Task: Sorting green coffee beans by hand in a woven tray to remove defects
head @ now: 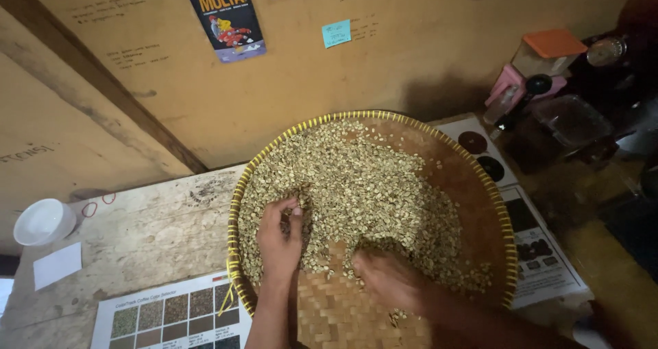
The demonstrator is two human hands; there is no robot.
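Pale green beans (356, 184) lie in a loose heap inside a round woven tray (480, 205) with a yellow-bound rim. The heap covers the far and left parts of the tray; the near part and the right wall show bare brown weave.

Left hand (279, 236): resting in the heap at its left edge, fingers curled inward and pinched together over a few beans. Partly closed; whether it actually grips any beans cannot be told.

Right hand (387, 277): palm down at the near edge of the heap, fingers bent and pressed into the beans, blurred. How far it is closed cannot be told. A few stray beans lie on the bare weave just below it.

The tray sits on a worn wooden desk (151, 232). A printed colour chart (175, 318) with rows of small sample squares lies on the desk at the near left, its right edge tucked under the tray rim. Another printed sheet (541, 253) lies under the tray on the right. A white bowl (42, 222) stands at the far left of the desk, with a white paper slip (58, 265) just beside it.

Behind the desk, a tan wall (411, 47) carries a poster (223, 16) and a blue sticky note (336, 33). At the upper right, an orange-lidded container (548, 51) and a clear plastic tub (572, 119) stand in shadow.
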